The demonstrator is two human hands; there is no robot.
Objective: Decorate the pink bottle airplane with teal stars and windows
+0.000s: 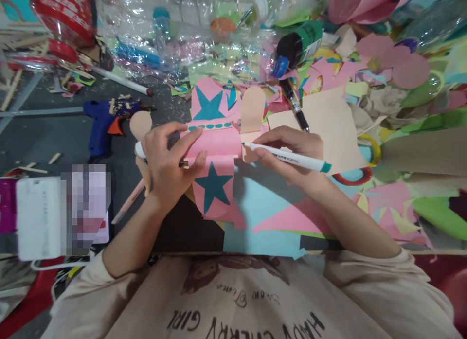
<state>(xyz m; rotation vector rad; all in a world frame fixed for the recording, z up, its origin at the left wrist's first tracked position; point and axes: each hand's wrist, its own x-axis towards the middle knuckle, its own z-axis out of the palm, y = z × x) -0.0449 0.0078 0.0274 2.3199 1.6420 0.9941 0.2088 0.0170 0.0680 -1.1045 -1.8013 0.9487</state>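
A pink paper piece point(215, 143) lies in front of me, with a dark teal star point(212, 188) near its lower end and another star point(209, 103) near its top. A strip with teal dots point(209, 127) crosses it. My left hand point(166, 159) presses on the pink paper, and a white marker cap end point(139, 149) shows beside it. Between the fingers of my right hand point(292, 151) is a white marker point(288, 155) with a green end. Its tip is at the pink paper's right edge, by a beige rounded paper point(253, 109).
A blue glue gun point(100, 127) and a phone point(91, 203) lie on the left. Plastic bottles point(299, 42) and clear wrapping point(175, 37) fill the back. Scissors with a red handle point(353, 181) and paper scraps point(390, 207) are on the right.
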